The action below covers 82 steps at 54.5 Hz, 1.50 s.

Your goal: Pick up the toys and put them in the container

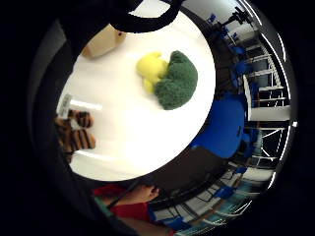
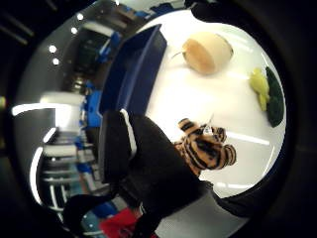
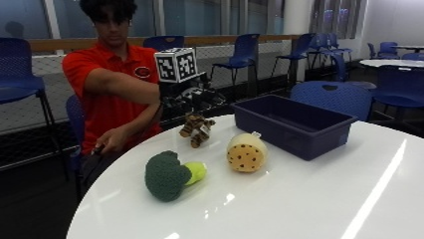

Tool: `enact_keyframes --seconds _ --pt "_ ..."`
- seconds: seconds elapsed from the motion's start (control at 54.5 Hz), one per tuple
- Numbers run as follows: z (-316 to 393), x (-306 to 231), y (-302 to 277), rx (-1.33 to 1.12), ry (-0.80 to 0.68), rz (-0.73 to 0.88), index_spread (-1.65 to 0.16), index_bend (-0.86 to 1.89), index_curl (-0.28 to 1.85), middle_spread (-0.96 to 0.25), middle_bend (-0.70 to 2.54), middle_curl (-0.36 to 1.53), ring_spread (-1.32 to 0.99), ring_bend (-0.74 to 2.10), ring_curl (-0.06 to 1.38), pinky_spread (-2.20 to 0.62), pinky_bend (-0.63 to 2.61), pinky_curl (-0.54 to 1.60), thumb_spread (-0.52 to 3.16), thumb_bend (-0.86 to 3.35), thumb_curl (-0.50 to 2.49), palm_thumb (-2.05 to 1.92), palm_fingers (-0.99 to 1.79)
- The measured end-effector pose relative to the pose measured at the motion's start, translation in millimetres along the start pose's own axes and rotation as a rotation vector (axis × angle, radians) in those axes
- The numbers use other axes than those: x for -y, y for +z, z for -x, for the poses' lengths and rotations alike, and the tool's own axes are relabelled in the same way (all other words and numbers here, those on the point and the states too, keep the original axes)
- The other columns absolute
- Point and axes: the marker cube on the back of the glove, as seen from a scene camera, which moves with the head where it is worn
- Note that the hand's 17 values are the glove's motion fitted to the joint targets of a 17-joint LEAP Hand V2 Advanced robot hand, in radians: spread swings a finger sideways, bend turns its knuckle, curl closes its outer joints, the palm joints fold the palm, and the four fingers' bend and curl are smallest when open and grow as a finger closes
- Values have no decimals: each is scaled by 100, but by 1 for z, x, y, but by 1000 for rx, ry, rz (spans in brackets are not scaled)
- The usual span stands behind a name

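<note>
Orange-blk striped tiger toy [image 3: 196,129]

The gloved right grip [image 3: 192,99] is raised above the near rim of the round white table [image 3: 318,199], a striped tiger toy [image 3: 196,128] dangling from it clear of the tabletop. Just beyond the grip, the dark blue container [image 3: 295,124] stands open-topped, nothing above its rim; bare tabletop lies between grip and container wall. Below and ahead of the grip, a beige spotted plush toy [image 3: 246,153] stands near the container's front wall, narrowing the low route there. Below the grip, toward the table's edge, a green and yellow broccoli plush [image 3: 171,174] lies apart from the spotted toy. Blue chairs [image 3: 331,94] ring the table beyond the container.
</note>
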Motion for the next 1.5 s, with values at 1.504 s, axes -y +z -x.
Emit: enact_keyframes --seconds 1.504 --pt "55 -91 120 -189 -152 362 -41 22 34 -7 11 19 1 35 22 5 115 41 100 -5 17 -5 2"
